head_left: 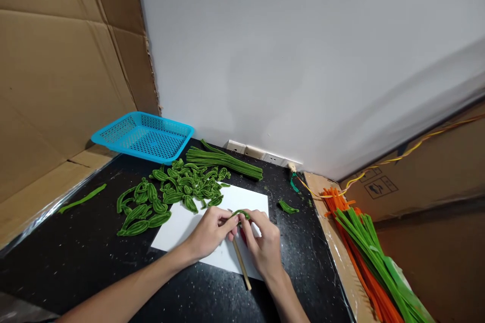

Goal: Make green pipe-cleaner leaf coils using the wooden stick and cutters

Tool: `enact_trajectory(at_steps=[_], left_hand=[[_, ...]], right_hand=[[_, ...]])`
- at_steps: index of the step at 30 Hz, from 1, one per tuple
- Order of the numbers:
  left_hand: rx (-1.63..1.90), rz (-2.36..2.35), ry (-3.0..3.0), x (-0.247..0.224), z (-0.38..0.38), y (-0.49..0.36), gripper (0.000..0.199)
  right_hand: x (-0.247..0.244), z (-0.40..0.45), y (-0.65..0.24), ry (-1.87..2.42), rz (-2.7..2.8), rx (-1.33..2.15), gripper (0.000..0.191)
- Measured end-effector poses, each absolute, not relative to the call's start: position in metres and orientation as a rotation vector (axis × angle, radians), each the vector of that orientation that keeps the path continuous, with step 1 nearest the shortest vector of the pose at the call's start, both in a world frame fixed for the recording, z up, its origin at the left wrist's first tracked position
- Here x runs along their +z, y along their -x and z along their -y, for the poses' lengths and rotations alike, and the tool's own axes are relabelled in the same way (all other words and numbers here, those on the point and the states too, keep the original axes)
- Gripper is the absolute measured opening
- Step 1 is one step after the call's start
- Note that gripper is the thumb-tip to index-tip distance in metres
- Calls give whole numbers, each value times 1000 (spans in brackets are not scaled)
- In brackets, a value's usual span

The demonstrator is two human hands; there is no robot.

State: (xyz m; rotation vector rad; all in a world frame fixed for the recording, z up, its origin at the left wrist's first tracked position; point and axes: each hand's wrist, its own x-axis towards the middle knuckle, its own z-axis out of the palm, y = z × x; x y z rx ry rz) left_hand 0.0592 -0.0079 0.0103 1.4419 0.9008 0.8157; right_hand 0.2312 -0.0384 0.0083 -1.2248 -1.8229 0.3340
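Both my hands meet over a white sheet of paper (174,229). My left hand (212,229) is closed, its thumb and fingers pinching a bent green pipe cleaner (241,212). From the other side my right hand (265,237) pinches the same piece, fingers closed. Below my hands a thin wooden stick (242,265) slants over the paper's near edge; its upper end is hidden by my fingers. Left of my hands lies a pile of green leaf shapes (185,181) bent from pipe cleaners, partly on the paper. One more leaf shape (288,207) lies to the right.
A blue plastic basket (151,141) stands at the back left. Straight green pipe cleaners (227,161) lie near the wall sockets (254,152). Orange strips (356,257) and bright green strips (379,257) lie on cardboard at right. A yellow cable (356,179) runs from a plug.
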Motion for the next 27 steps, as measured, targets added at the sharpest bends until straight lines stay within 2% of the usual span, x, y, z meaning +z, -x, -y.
enact_trajectory(at_steps=[4, 10, 15, 19, 22, 27], left_hand=[[787, -930, -1447, 12, 8, -57, 48], [715, -962, -1383, 8, 7, -57, 52], [724, -943, -1340, 3, 6, -56, 52], [801, -900, -1276, 4, 6, -55, 42], [866, -862, -1236, 8, 6, -55, 53], [848, -877, -1258, 15, 7, -56, 53]], right_hand=[[3, 39, -230, 1191, 1708, 426, 19], [-6, 38, -232, 1111, 1802, 264, 29], [3, 38, -234, 1183, 1764, 367, 21], [11, 39, -234, 1218, 1723, 424, 16], [12, 39, -232, 1225, 1673, 431, 17], [11, 39, -230, 1223, 1618, 418, 16]])
